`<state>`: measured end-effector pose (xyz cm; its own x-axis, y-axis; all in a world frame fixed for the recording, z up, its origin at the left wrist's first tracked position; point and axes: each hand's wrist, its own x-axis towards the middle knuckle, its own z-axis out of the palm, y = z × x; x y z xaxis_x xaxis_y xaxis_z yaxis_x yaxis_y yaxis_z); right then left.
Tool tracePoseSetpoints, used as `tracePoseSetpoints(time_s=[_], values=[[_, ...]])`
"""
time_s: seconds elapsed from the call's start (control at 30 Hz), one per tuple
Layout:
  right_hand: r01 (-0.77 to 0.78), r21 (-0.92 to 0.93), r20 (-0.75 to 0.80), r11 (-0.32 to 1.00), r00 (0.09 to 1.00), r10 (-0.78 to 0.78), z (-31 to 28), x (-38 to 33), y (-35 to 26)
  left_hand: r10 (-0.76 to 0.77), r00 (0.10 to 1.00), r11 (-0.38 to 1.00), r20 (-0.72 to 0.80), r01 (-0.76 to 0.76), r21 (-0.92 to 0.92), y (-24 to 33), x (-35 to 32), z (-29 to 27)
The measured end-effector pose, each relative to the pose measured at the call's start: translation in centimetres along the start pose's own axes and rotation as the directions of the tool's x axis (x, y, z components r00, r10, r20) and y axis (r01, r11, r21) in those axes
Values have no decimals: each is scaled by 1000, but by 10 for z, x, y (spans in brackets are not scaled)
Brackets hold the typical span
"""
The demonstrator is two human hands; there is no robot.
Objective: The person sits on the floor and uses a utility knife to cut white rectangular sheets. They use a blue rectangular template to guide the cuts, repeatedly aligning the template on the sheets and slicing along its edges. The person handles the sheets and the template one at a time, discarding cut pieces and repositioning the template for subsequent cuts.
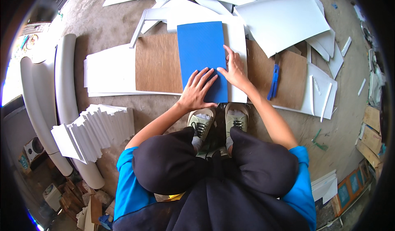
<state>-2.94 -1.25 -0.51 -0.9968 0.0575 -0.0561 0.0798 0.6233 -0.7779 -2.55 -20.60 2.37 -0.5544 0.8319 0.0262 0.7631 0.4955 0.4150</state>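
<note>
A blue rectangular sheet [201, 46] lies over a white sheet [236, 33] and a brown wooden board [156, 62]. My left hand [197, 90] rests flat on the blue sheet's lower part, fingers spread. At its right edge, my right hand [235, 68] touches the side with fingers apart, the thumb over the blue surface. To the right, a blue-handled utility knife [274, 81] lies on a second brown board [294, 77]. Neither hand is closed around anything.
White sheets and offcuts [284, 21] are heaped beyond the boards. A stack of white pieces [96, 130] stands on the floor at left, near long white rolls [68, 79]. Thin white strips [326, 101] lie at right. My shoes [236, 118] are close to the board's near edge.
</note>
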Motion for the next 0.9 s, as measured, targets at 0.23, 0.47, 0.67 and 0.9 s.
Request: tracePoseSetpoints(time_s=[0.23, 0.47, 0.67, 0.9], values=[[51, -2, -31, 999, 998, -51, 1, 1, -4, -137, 905, 950, -404, 236, 206, -90, 92, -14], [-1, -7, 23, 1000, 1000, 1, -7, -1, -6, -201, 904, 955, -377, 266, 128, -101, 119, -15], [-19, 61, 65, 998, 998, 15, -8, 2, -10, -268, 862, 939, -429, 333, 83, -98, 111, -19], [16, 69, 37, 997, 999, -19, -7, 1, -4, -623, 601, 774, -500, 564, -287, -56, 42, 16]])
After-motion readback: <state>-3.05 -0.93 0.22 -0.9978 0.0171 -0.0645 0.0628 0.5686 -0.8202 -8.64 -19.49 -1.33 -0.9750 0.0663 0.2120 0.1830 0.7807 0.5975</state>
